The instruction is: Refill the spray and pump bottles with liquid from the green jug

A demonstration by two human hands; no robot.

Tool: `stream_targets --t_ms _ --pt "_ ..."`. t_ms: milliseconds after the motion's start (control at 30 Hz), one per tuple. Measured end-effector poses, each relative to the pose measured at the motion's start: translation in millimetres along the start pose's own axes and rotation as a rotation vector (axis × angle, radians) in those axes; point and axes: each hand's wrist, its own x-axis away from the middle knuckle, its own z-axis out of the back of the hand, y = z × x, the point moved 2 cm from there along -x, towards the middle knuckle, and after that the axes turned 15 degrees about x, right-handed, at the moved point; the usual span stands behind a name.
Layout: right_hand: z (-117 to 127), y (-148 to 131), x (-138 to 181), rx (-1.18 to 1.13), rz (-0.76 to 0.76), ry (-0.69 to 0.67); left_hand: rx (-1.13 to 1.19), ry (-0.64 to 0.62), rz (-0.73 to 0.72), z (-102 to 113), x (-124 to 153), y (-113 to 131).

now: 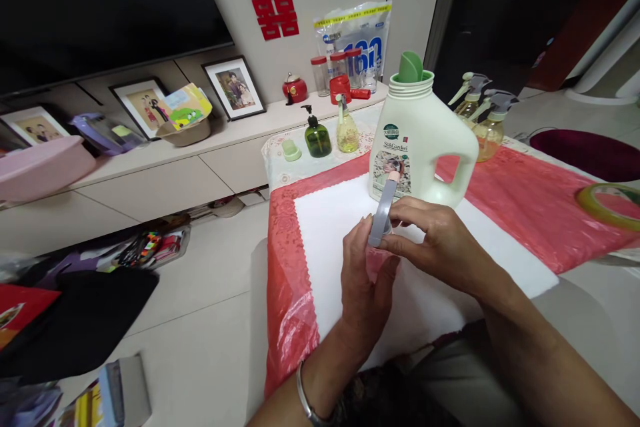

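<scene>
My left hand (367, 290) is wrapped round a small, clear pinkish spray bottle (375, 261), most of it hidden by the fingers. On top of the bottle is a grey spray head (383, 213) with a pale pink tip. The fingers of my right hand (443, 237) pinch the spray head near its collar. Just beyond my hands stands a large pale-green jug (423, 140), its cap off and a green spout showing in its mouth. Under my hands a white cloth (330, 230) covers part of the red plastic table cover (285, 240).
Along the table's far side are a pale-green cap (291, 150), a dark-green pump bottle (319, 140) and a yellow spray bottle (347, 135). Amber spray bottles (487, 130) stand behind the jug. A tape roll (600, 210) lies at the right. A cabinet (210, 143) runs behind.
</scene>
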Motion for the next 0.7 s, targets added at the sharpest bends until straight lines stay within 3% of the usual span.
stream_targets --t_ms 167,400,533,700 --pt "-0.5 4.5 -1.8 -0.114 0.028 -0.142 0.003 -0.005 0.006 0.9 -1.3 1.7" --pt "1.5 2.4 -5.7 -0.187 0.042 -0.050 -0.025 -0.014 -0.001 1.3 -1.7 3.1" --pt "-0.6 -4.1 -0.4 -0.040 -0.056 -0.011 -0.029 0.001 0.011 0.2 -1.3 2.2" --pt "-4.0 -15.0 6.6 0.333 -0.076 0.123 0.013 0.016 -0.005 -0.6 -0.3 0.8"
